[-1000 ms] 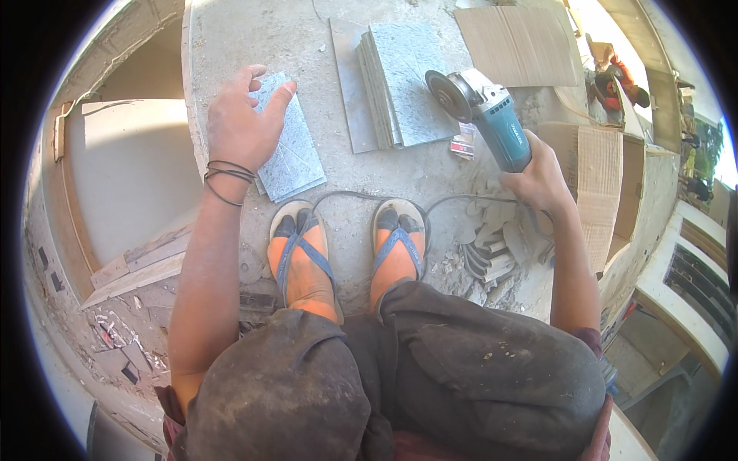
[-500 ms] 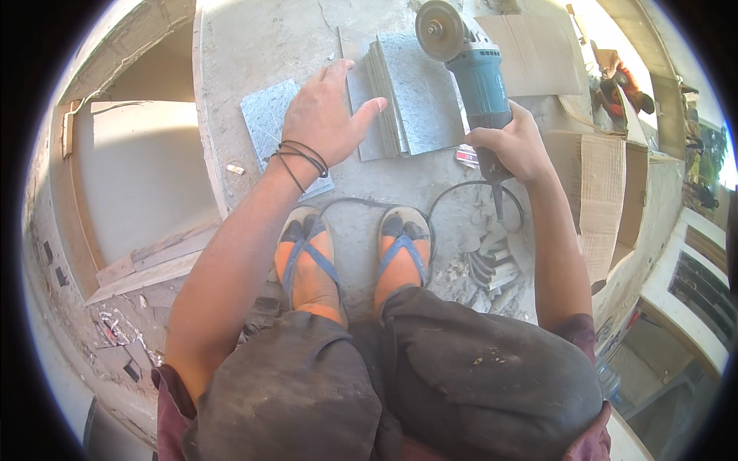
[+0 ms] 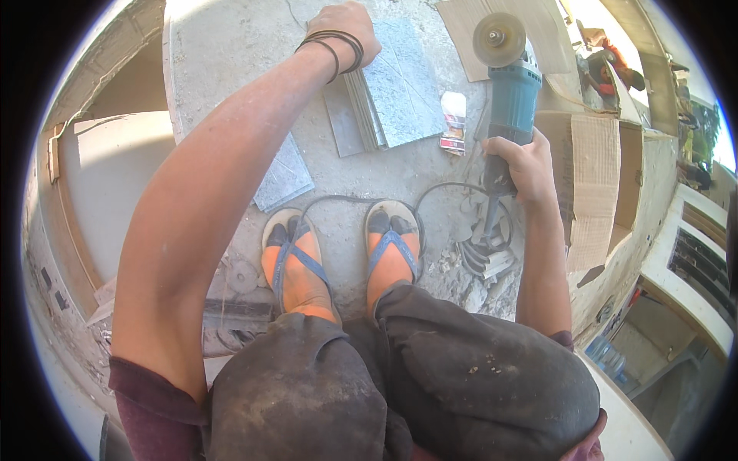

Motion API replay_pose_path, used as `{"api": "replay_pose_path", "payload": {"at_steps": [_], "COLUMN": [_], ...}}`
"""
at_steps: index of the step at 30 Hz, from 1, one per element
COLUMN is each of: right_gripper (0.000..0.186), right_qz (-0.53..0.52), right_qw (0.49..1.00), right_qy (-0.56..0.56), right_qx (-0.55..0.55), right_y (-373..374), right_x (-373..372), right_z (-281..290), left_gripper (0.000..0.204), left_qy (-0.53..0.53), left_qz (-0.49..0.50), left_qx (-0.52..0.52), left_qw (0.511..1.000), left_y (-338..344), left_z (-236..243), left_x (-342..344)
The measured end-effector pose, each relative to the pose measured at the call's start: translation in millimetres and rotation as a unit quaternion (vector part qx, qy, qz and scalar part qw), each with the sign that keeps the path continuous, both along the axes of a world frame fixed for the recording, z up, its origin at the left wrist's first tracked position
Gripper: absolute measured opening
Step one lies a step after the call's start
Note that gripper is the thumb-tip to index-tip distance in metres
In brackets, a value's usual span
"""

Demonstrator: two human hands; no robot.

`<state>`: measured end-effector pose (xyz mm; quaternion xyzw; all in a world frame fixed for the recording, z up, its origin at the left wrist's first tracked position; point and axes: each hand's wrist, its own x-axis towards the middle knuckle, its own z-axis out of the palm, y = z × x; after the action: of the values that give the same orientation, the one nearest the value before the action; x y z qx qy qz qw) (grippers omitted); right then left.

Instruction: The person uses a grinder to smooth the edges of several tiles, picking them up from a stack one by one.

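Note:
My left hand (image 3: 342,29) is at the far end of a stack of pale speckled tiles (image 3: 403,84), which lies on a larger grey tile (image 3: 342,127); its fingertips are hidden behind the back of the hand. More tiles (image 3: 284,177) lie at the left, partly under my forearm. My right hand (image 3: 521,165) grips a teal angle grinder (image 3: 513,100) by its dark handle, the disc end pointing away from me and the cord (image 3: 430,192) looping below. A small card packet (image 3: 453,123) lies between stack and grinder.
Flat cardboard (image 3: 453,23) lies behind the grinder, and an open cardboard box (image 3: 592,192) stands at the right. Rubble (image 3: 492,284) is by my right foot. A co-worker (image 3: 603,73) crouches at the upper right. At the left is a pale board (image 3: 115,184).
My left hand has moved up and right, from over the left tiles to the stack's far end. The grinder has swung upright and to the right, its disc now near the top.

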<state>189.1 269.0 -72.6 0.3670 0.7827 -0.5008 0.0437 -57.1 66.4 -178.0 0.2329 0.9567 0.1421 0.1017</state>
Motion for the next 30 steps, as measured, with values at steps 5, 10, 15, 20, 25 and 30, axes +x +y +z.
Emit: {"api": "replay_pose_path", "payload": {"at_steps": [5, 10, 15, 20, 25, 30], "right_gripper": [0.032, 0.031, 0.03, 0.037, 0.043, 0.045], "right_qz": [0.018, 0.037, 0.064, 0.102, 0.127, 0.133], "right_qw": [1.0, 0.999, 0.998, 0.994, 0.989, 0.985], "right_qy": [0.006, -0.003, 0.013, -0.023, -0.045, -0.065], "right_qx": [0.001, 0.017, 0.013, 0.036, 0.068, 0.083], "right_y": [-5.9, -13.2, -23.4, -20.2, -35.6, -39.5], "right_x": [1.8, -1.9, -10.6, -16.5, -28.1, -34.6], "right_z": [-6.6, 3.5, 7.3, -7.7, -14.6, -25.2], "left_gripper": [0.058, 0.029, 0.031, 0.034, 0.03, 0.025], "left_qy": [-0.066, -0.357, -0.379, -0.355, -0.303, -0.269], "left_qz": [0.033, 0.187, 0.239, 0.29, 0.381, 0.397], "left_qx": [0.059, 0.31, 0.466, 0.496, 0.451, 0.417], "left_qw": [0.996, 0.861, 0.763, 0.738, 0.749, 0.772], "left_y": [-11.5, -19.0, -57.0, -143.1, -213.6, -240.5], "left_z": [-3.1, 35.6, 28.1, 34.3, -4.2, -58.1], "left_x": [-6.8, 20.0, 52.0, 61.2, 58.0, 58.1]}}
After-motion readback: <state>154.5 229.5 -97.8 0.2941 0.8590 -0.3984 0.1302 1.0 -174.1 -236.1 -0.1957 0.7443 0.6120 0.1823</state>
